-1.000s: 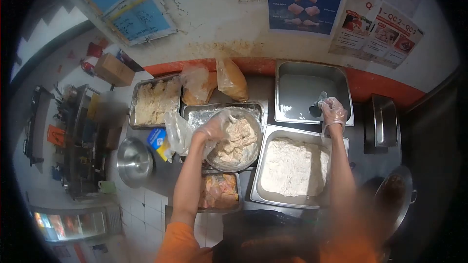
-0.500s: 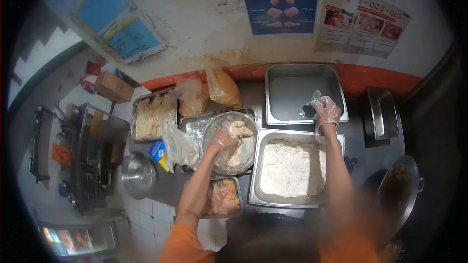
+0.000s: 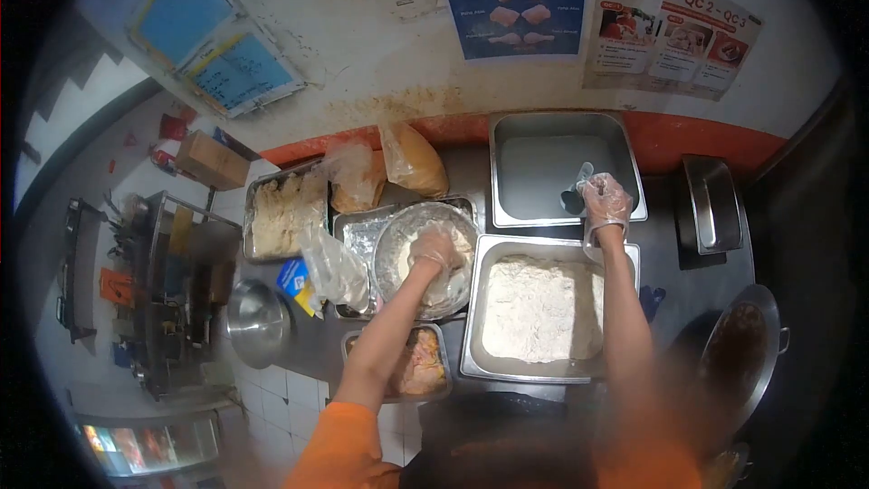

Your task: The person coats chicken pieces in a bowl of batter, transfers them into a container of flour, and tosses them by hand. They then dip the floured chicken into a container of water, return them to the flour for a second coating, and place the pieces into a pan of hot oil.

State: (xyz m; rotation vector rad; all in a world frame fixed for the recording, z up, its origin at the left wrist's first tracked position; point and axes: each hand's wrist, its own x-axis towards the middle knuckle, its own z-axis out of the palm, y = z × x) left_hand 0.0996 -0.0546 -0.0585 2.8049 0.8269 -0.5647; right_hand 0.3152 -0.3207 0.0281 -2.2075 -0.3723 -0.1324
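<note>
My left hand (image 3: 436, 249), in a clear plastic glove, reaches down into a round metal bowl (image 3: 387, 264) of floury pieces; its fingertips are hidden. My right hand (image 3: 605, 204), also gloved, is closed round the handle of a dark scoop or ladle (image 3: 574, 200) over the near right part of a deep metal pan (image 3: 534, 158) of greyish liquid. Just below that pan is another metal pan of white flour (image 3: 541, 312). A small tray of raw meat pieces (image 3: 422, 364) lies beneath my left forearm.
Left of the bowl are a tray of coated pieces (image 3: 288, 217), plastic bags (image 3: 415, 161), a crumpled clear bag (image 3: 335, 267) and an empty steel bowl (image 3: 258, 321). On the right stand a narrow metal pan (image 3: 711, 206) and a large round pan (image 3: 744, 358).
My left hand has moved right and slightly up within the bowl, now over the floury pieces. My right hand stays almost where it was with the scoop.
</note>
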